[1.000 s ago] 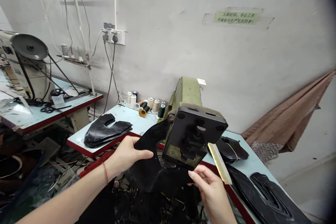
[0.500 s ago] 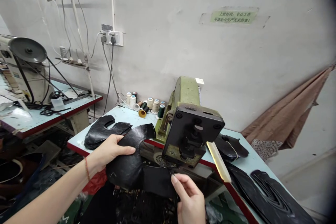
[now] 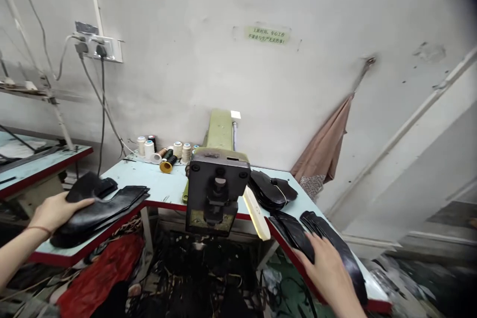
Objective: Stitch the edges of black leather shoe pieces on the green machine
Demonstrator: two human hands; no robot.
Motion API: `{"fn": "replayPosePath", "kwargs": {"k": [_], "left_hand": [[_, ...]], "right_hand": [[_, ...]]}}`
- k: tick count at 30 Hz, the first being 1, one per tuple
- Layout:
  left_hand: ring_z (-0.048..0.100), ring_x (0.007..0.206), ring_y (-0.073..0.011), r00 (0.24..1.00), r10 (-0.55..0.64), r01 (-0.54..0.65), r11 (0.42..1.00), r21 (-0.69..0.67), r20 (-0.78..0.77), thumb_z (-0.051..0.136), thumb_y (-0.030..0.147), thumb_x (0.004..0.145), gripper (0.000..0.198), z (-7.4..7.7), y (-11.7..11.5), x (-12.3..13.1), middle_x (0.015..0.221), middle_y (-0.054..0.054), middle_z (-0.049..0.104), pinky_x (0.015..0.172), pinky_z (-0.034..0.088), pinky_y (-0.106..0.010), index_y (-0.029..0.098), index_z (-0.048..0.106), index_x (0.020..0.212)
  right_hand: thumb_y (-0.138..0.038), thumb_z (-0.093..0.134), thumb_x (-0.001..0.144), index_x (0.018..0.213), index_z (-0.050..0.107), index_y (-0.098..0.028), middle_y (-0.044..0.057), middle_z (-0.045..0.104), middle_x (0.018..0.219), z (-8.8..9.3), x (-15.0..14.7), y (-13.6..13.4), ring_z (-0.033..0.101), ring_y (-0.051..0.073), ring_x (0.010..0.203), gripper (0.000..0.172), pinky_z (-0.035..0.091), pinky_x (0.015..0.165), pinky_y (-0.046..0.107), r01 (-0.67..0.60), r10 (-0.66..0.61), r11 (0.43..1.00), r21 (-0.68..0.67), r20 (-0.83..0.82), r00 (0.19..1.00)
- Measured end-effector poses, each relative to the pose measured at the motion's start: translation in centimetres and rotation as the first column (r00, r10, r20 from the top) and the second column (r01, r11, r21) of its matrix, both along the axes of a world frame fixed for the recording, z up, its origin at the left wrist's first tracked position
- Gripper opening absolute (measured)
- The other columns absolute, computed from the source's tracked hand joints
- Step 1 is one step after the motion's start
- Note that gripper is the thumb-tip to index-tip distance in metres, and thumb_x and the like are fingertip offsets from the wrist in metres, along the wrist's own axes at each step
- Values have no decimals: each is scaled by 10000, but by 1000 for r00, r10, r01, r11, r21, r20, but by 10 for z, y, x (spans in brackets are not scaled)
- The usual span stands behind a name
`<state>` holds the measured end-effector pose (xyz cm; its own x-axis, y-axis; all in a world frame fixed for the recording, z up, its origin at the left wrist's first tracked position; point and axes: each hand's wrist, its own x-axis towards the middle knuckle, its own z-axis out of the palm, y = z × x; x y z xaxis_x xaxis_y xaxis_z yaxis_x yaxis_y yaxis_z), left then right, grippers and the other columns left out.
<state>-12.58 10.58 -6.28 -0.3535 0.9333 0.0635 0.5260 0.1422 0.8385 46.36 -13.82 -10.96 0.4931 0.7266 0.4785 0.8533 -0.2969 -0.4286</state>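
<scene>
At the left end of the table, my left hand (image 3: 55,213) has its thumb over a curved black leather piece (image 3: 89,216), which lies on a stack of like pieces. Part of that hand's grip is hidden behind the leather. On the right, my right hand (image 3: 328,263) has fingers and thumb around the near end of a flat black leather piece (image 3: 292,228) at the table's edge. Between the hands stands a green machine (image 3: 219,131) with a dark head (image 3: 218,189); no leather shows under its head.
Thread spools (image 3: 149,149) stand by the wall. A banded black bundle (image 3: 274,191) and curved black pieces (image 3: 335,243) lie on the right of the table (image 3: 167,191). A pale yellow bar (image 3: 257,213) juts past the front edge. Red plastic (image 3: 100,278) lies below.
My left hand has carried the curved piece left from the machine onto the stack. My right hand has left that work and moved right to the black pieces. The view has turned right.
</scene>
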Motion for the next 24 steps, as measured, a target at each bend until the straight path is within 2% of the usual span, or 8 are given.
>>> {"fn": "replayPosePath", "kwargs": {"k": [4, 6, 11, 14, 15, 17, 20, 24], "left_hand": [[301, 1317, -589, 923, 171, -162, 985, 54, -344, 620, 576, 660, 852, -21, 12, 8, 1426, -220, 424, 1005, 277, -702, 66, 445, 1319], [218, 1365, -564, 901, 101, -42, 988, 148, -422, 459, 685, 717, 910, -30, 3, 34, 1502, -188, 293, 1029, 233, -696, 118, 355, 1421], [577, 1132, -301, 839, -365, 451, 881, 140, -404, 570, 591, 658, 601, -58, -59, 126, 1136, -113, 655, 1031, 419, -409, 174, 674, 1077], [609, 1063, -268, 678, -730, 733, 680, -10, 86, 652, 428, 693, 388, -76, -114, 182, 1097, -95, 690, 987, 439, -393, 200, 698, 1004], [615, 1052, -280, 578, -734, 804, 588, -92, 357, 695, 402, 671, 410, -80, -130, 199, 1094, -114, 697, 970, 443, -404, 177, 698, 1014], [661, 969, -261, 468, -705, 867, 483, -124, 533, 713, 431, 674, 439, -86, -156, 230, 1026, -116, 730, 897, 484, -377, 152, 706, 1013], [674, 848, -200, 400, -640, 892, 438, -117, 655, 751, 455, 650, 451, -93, -175, 258, 922, -82, 742, 811, 490, -318, 147, 711, 976], [625, 695, -146, 409, -563, 875, 466, -133, 719, 828, 458, 585, 453, -98, -178, 263, 751, -22, 694, 664, 438, -272, 159, 706, 904]], "right_hand": [[-558, 530, 622, 875, 771, -139, 218, 722, 1095, -10, 60, -12, 650, 446, 1070, 546, 499, 935, 579, -38, 36, 986, -163, -15, 999], [-556, 538, 653, 868, 781, -200, 138, 748, 1071, -9, 68, -12, 684, 400, 1024, 481, 532, 897, 532, -64, 61, 972, -225, -19, 998], [-480, 476, 736, 818, 781, -254, 66, 782, 905, -1, 56, -9, 729, 373, 838, 389, 569, 757, 512, -10, 17, 967, -254, 26, 1000], [-462, 379, 828, 921, 773, -189, 117, 767, 985, -2, 21, -11, 724, 354, 882, 488, 561, 815, 496, 51, -38, 991, -127, 100, 994], [-453, 363, 856, 953, 764, -166, 130, 752, 1050, -4, 7, -11, 712, 338, 948, 502, 540, 890, 480, 30, -21, 998, -55, 153, 988], [-452, 380, 878, 998, 751, -115, 157, 689, 1208, -7, -13, -9, 638, 335, 1132, 516, 450, 1039, 459, -52, 34, 997, 53, 296, 955], [-462, 399, 838, 1069, 727, -27, 240, 645, 1251, -10, -10, -1, 590, 423, 1179, 591, 469, 985, 535, 48, -14, 994, -96, 329, 944], [-390, 463, 791, 854, 797, -215, 135, 777, 868, 2, 38, 8, 732, 379, 723, 383, 571, 611, 470, 147, -80, 925, -351, 198, 977]]}}
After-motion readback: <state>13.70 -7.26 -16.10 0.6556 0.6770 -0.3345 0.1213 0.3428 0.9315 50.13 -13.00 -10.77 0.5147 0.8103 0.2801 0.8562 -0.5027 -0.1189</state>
